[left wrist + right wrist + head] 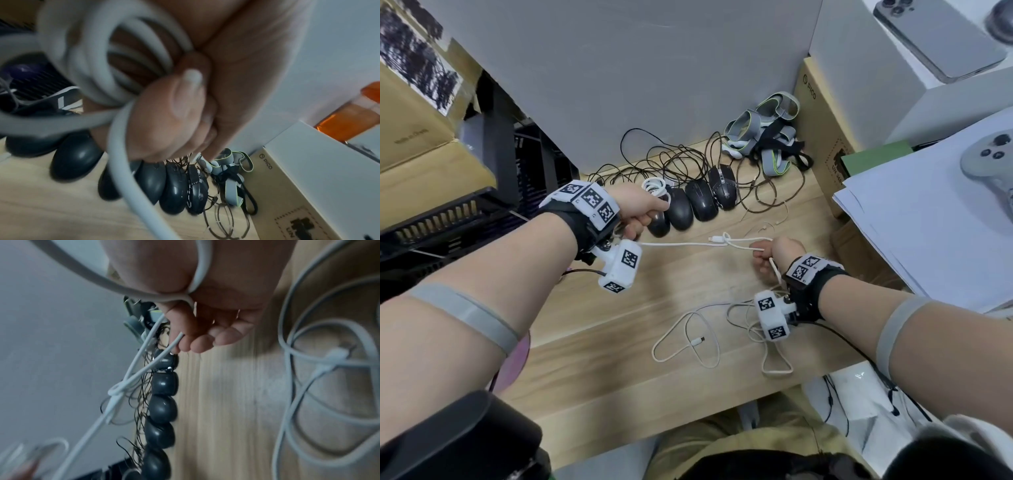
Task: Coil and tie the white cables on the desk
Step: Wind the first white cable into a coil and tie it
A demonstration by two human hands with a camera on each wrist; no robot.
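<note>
The left hand [643, 210] grips the coiled white cable [115, 65] above the worktop [619, 325], the right hand [774, 255] pinches its tail (loosely knotted), and a hard tug could undo the coil.

Office or tech workspace. Shown by a wooden desk [619, 359] against a grey partition [619, 68], a row of black computer mice [690, 202] with tangled cords, stacked white paper [928, 222], cardboard boxes [822, 137], a smartphone [936, 37] and a grey game controller [993, 164].
</note>
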